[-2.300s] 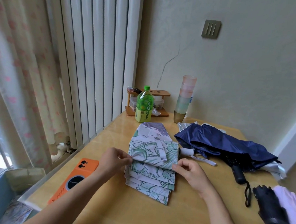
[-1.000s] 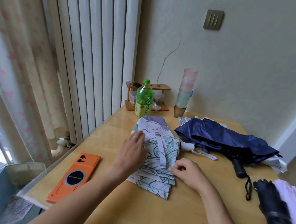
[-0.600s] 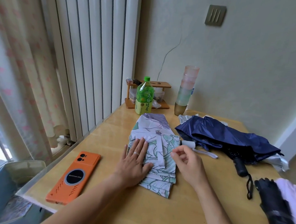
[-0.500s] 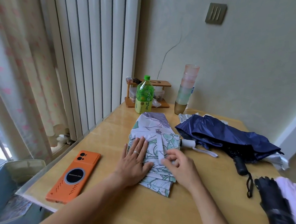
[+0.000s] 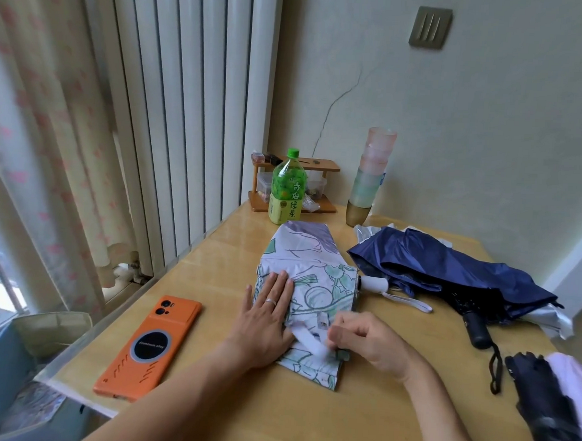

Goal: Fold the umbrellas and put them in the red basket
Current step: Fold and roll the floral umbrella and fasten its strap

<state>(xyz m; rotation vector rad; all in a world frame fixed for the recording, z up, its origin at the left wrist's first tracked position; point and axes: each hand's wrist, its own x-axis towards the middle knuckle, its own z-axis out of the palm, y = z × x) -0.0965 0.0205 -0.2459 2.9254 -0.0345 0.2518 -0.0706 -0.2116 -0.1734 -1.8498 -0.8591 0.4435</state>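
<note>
Head | left hand [image 5: 265,320] flat on pleated floral umbrella [image 5: 326,288] | right hand [image 5: 372,346] pinches white strap [image 5: 307,341]

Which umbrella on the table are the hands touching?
The white leaf-print umbrella: the left hand presses it flat, the right hand pinches its strap. The navy umbrella lies untouched beside it.

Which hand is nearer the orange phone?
Left. The left hand presses the floral umbrella just beside the orange phone; the right hand pinches the strap farther away.
</note>
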